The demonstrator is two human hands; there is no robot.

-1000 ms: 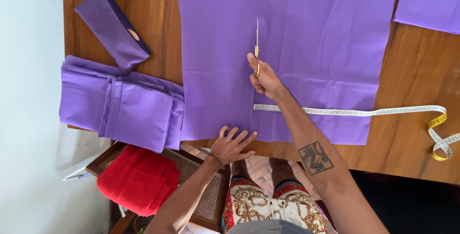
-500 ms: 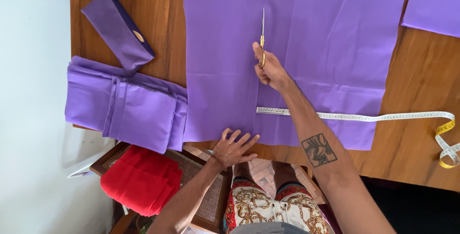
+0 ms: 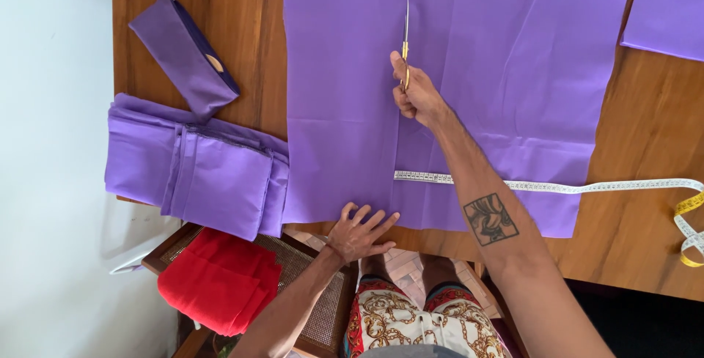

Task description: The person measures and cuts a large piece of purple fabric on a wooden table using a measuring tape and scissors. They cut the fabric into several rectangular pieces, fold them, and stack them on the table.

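A large purple cloth (image 3: 513, 57) lies flat on a wooden table (image 3: 645, 204). My right hand (image 3: 416, 94) grips gold-handled scissors (image 3: 405, 39), blades pointing away from me along the middle of the cloth. My left hand (image 3: 361, 232) lies flat, fingers spread, on the cloth's near edge. A white measuring tape (image 3: 587, 186) runs across the cloth under my right forearm and off to the right, ending in a yellow loop.
A stack of folded purple cloth (image 3: 198, 167) sits at the table's left edge, with a purple pouch (image 3: 183, 54) on an orange strap behind it. Another purple piece (image 3: 671, 10) lies far right. Red folded cloth (image 3: 216, 281) rests on a cane stool below.
My right hand has moved the scissors farther away along the cloth. The left hand has stayed pressed on the near edge.
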